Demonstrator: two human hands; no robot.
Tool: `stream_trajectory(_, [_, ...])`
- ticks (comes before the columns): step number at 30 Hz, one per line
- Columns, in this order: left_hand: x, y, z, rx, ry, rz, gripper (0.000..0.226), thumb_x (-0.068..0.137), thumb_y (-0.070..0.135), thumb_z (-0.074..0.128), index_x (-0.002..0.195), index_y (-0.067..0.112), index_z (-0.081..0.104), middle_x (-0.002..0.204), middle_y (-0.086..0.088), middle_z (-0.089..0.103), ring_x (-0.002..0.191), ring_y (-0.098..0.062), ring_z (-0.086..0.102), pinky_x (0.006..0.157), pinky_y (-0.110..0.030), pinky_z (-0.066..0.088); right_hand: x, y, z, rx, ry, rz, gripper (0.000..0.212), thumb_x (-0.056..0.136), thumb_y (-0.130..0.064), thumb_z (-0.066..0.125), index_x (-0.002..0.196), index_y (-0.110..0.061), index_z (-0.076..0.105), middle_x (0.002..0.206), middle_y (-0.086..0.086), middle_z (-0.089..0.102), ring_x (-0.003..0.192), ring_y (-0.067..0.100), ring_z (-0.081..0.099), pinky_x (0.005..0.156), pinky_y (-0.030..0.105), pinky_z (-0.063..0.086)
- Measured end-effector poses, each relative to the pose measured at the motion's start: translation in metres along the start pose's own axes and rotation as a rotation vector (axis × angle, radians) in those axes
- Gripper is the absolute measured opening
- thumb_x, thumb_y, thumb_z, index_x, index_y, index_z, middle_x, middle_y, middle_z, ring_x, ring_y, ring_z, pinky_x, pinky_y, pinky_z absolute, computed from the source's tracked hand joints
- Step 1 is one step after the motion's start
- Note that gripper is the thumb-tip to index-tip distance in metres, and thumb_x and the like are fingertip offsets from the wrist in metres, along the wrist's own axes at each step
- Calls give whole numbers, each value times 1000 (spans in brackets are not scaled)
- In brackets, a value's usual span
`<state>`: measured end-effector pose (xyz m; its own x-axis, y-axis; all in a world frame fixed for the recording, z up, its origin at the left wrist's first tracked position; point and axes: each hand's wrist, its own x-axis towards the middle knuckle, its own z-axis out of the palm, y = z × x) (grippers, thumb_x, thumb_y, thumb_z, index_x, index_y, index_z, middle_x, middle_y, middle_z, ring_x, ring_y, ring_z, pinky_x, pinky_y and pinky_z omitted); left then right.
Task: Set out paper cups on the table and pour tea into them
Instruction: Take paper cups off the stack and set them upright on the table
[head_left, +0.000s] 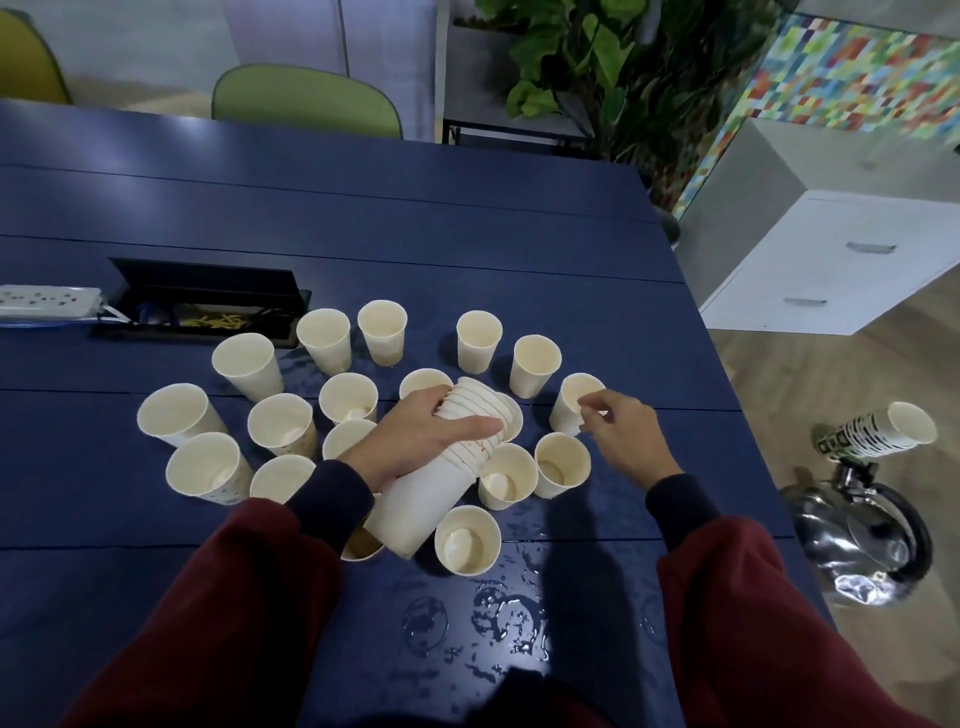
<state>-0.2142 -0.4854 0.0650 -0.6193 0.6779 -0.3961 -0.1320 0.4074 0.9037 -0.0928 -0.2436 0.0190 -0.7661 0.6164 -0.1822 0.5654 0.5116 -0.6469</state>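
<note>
The blue table (467, 234) carries the paper cups (244, 361), standing in a loose cluster ready for tea; the kettle (857, 530) waits off its right edge; my left hand (421, 431) wraps the tilted stack (441, 478), its mouth turned toward my right hand (623, 431), whose fingers meet the rim of the end cup (563, 415), perhaps pinching it.

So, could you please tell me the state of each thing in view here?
Table: wet with spills near the front edge.
Cup stack: nested, tilted, gripped by the left hand.
Right hand: fingers at the rim of the rightmost set-out cup; grip unclear.
Other cups: upright, several holding a little liquid.
Cable box lid: open.
</note>
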Motion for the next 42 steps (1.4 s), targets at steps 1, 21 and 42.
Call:
stream_trajectory(1, [-2, 0, 1, 8, -1, 5, 37, 81, 45, 79, 112, 30, 66, 102, 12, 75, 91, -4, 71, 73, -21, 55, -7, -5, -1, 46, 53, -7, 19, 98, -17, 57, 108, -12, 71, 106, 4, 73, 91, 23, 71, 93, 42, 53])
stream_trajectory(21, [-54, -22, 31, -22, -248, 81, 40, 78, 37, 84, 113, 24, 70, 103, 1, 76, 98, -21, 72, 85, -35, 59, -159, -75, 20, 464, 187, -136, 31, 99, -18, 60, 72, -3, 61, 61, 7, 60, 57, 15, 51, 59, 41, 50])
stream_trajectory(42, [-67, -40, 117, -201, -76, -68, 41, 80, 40, 82, 114, 23, 67, 104, 4, 76, 92, -11, 73, 73, -25, 55, -111, 59, -17, 65, 137, -32, 26, 99, -15, 60, 122, -5, 68, 116, 12, 73, 107, 25, 68, 85, 12, 39])
